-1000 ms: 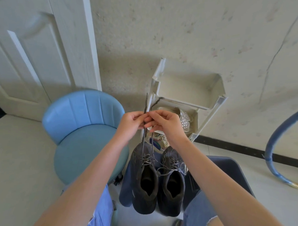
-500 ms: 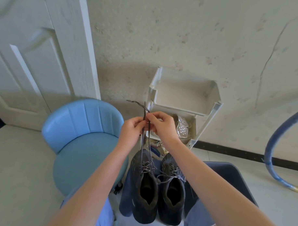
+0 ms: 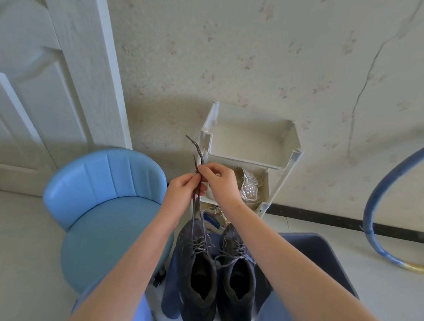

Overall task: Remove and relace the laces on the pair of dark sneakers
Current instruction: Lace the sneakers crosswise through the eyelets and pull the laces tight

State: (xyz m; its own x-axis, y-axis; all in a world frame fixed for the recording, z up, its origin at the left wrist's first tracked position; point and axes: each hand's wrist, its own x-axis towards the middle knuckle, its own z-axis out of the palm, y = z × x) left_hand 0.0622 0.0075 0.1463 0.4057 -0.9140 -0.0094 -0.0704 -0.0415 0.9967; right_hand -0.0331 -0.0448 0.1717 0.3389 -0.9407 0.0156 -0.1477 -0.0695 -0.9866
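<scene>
Left hand (image 3: pixel 181 195) and right hand (image 3: pixel 221 182) each pinch the lace (image 3: pixel 198 155) above the sneaker (image 3: pixel 197 268); rack (image 3: pixel 242 159) edge close behind.

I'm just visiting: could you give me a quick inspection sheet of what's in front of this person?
Surface: dark blue seat, the pair stands on it.
Job's things: sneaker under the hands, its lace pulled upward; other sneaker beside it, laced.
Clutter: silver shoe in white rack.
Grippers: left hand and right hand both pinch the lace.
Cables: nothing seen.
Surroundings: blue chair, door, blue hoop, cracked wall.
</scene>
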